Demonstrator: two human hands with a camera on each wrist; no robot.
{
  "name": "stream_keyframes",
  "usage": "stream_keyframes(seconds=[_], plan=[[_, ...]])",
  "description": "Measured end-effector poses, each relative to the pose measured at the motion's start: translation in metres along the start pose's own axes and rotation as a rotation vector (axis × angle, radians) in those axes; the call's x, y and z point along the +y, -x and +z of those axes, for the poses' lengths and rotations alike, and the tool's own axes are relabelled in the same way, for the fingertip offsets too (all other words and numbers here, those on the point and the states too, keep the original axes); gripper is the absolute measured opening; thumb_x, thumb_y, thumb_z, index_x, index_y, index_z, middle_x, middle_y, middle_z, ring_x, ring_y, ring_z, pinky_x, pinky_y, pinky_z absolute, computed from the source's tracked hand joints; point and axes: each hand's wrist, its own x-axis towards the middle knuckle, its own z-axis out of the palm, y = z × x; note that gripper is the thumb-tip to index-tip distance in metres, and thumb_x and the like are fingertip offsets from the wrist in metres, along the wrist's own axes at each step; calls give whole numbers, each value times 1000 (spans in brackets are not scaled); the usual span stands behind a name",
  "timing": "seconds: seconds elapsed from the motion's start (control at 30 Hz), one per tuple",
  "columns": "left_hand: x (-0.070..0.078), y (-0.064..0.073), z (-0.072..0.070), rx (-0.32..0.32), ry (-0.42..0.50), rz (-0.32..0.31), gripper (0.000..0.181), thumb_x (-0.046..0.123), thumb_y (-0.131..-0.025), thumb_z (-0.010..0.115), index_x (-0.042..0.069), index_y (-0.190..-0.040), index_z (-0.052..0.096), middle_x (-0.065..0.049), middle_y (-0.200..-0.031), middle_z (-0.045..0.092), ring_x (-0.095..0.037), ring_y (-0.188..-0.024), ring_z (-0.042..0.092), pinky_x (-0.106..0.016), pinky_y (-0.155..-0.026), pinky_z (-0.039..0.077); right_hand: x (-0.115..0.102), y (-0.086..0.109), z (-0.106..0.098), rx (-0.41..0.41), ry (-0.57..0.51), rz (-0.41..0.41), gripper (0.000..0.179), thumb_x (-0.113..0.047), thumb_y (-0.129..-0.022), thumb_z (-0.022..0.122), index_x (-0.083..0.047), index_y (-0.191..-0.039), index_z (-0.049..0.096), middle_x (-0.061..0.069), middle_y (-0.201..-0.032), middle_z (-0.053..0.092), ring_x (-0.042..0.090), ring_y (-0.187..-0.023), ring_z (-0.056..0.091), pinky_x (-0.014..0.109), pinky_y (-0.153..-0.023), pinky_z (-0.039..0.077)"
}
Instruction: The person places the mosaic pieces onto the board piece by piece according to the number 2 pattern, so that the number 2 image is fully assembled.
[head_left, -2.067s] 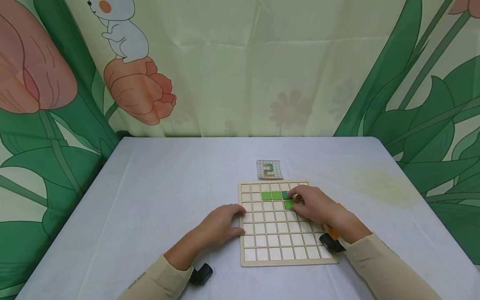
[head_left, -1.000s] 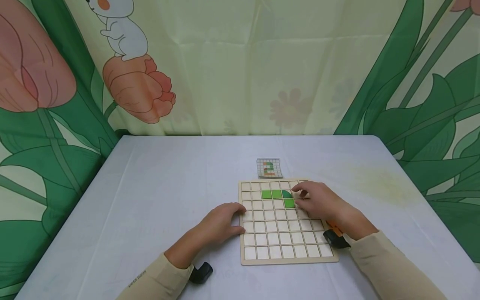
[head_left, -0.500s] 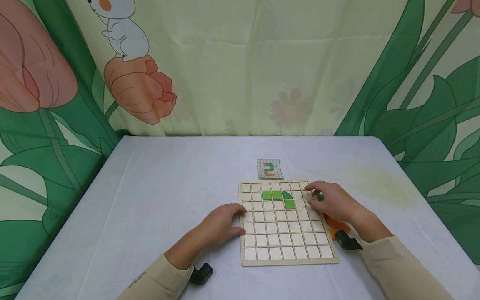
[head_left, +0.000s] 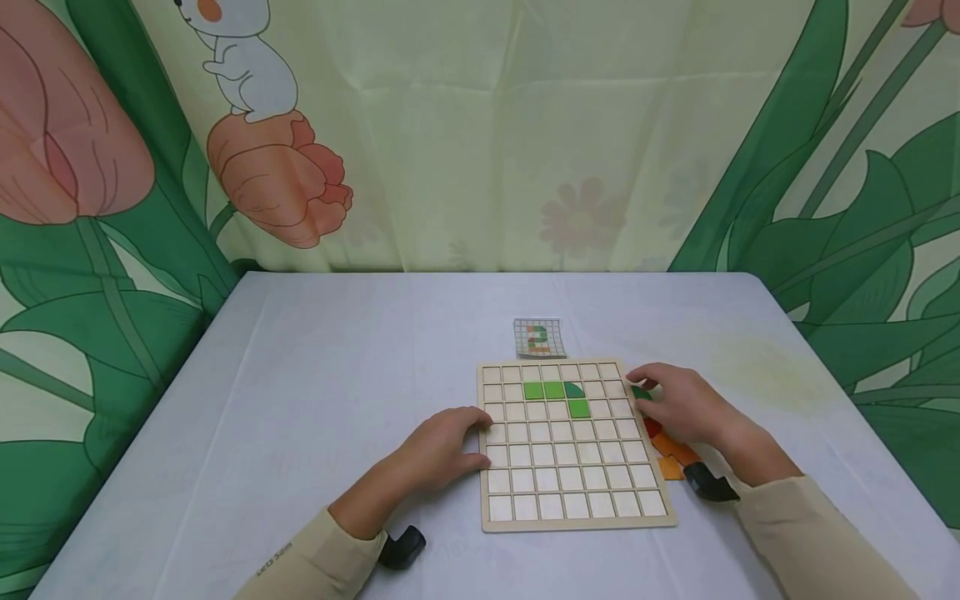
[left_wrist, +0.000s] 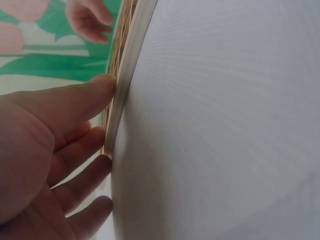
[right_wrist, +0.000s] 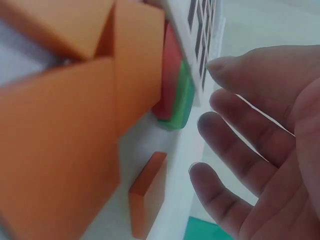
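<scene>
A wooden grid board with white cells lies on the table. Three light green square tiles, among them one square tile, and a dark green quarter-round tile sit in its upper rows. My left hand rests thumb and fingertips against the board's left edge; in the left wrist view the thumb touches the rim. My right hand is just past the board's upper right edge, fingers spread and holding nothing, over a green piece. In the right wrist view, green and red pieces lie by the board.
Orange pieces and a red piece lie along the board's right side, partly under my right hand. A small card with a coloured grid pattern lies behind the board. A printed curtain hangs beyond the table's far edge.
My right hand has let go of the dark green quarter-round tile, which stays in its cell, and has moved right off the board to the loose pieces. My left hand has stayed put.
</scene>
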Motion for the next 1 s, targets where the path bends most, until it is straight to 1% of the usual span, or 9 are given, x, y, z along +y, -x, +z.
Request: stream_keyframes(seconds=[0.1, 0.33, 0.43, 0.6, 0.83, 1.0], plan=[[0, 0, 0, 1, 0, 0, 47, 19, -86, 81, 7, -127, 61, -3, -125, 64, -23, -123, 56, -40, -104, 45, 3, -1, 1, -2, -9, 4, 36, -12, -94, 66, 1, -128, 60, 22, -118, 63, 39, -107, 56, 58, -94, 49], [0, 0, 0, 4, 0, 7, 47, 19, -87, 81, 6, -128, 61, -4, -125, 64, -24, -124, 56, -40, -104, 45, 7, -5, 2, -29, -41, 46, 34, -8, -95, 63, 2, -128, 60, 22, -119, 63, 37, -103, 59, 52, -89, 55], [0, 0, 0, 7, 1, 9, 47, 18, -87, 81, 6, -127, 62, -4, -125, 64, -24, -123, 56, -40, -104, 45, 9, -6, 2, -31, -45, 52, 33, -6, -95, 62, 3, -128, 59, 23, -119, 62, 37, -103, 59, 51, -88, 55], [0, 0, 1, 7, 3, 7, 47, 18, -86, 81, 6, -127, 62, -3, -125, 64, -23, -123, 56, -40, -104, 45, 9, -8, 1, -33, -33, 48, 34, -7, -95, 63, 2, -127, 59, 23, -119, 63, 37, -102, 60, 52, -89, 55], [0, 0, 0, 1, -2, -2, 47, 19, -86, 81, 7, -128, 62, -3, -125, 64, -22, -123, 56, -39, -104, 45, 9, -11, -1, -31, -29, 64, 35, -11, -95, 66, 2, -127, 59, 20, -116, 64, 34, -100, 60, 49, -87, 56], [0, 0, 0, -1, -1, -6, 47, 19, -86, 81, 7, -127, 61, -2, -124, 64, -22, -123, 56, -39, -104, 45, 12, -14, -2, -35, -44, 90, 37, -14, -95, 67, 2, -128, 59, 19, -113, 64, 31, -94, 58, 39, -78, 57]])
